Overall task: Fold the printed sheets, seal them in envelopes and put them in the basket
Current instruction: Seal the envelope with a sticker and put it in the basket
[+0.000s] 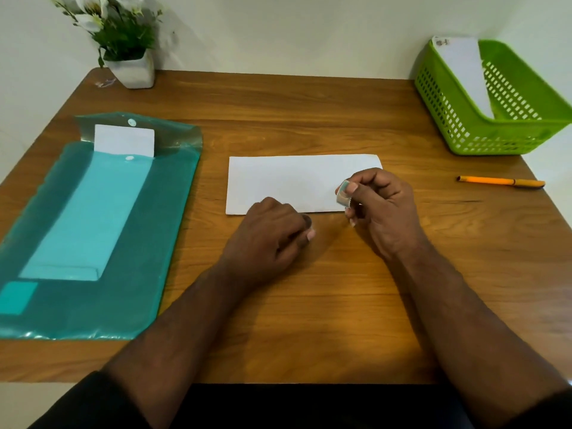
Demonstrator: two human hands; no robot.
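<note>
White rectangular paper envelope [288,184] lies flat mid-bench on the brown wooden bench [309,113]. Right hand [382,209] hovers over its right end, fingers [351,187] pinching a small serrated-edged stamp [343,195]. Left hand [269,233] rests at the envelope's near edge, fingers curled, holding nothing visible. Far right, a green perforated plastic basket [495,131] holds another white envelope [464,72].

Our table [278,320]: wooden.
At nine: teal folder [46,243].
Centre: white envelope [284,184].
At two: green basket [464,131].
At three: orange pen [500,182].
At eleven: flower pot [134,72].
</note>
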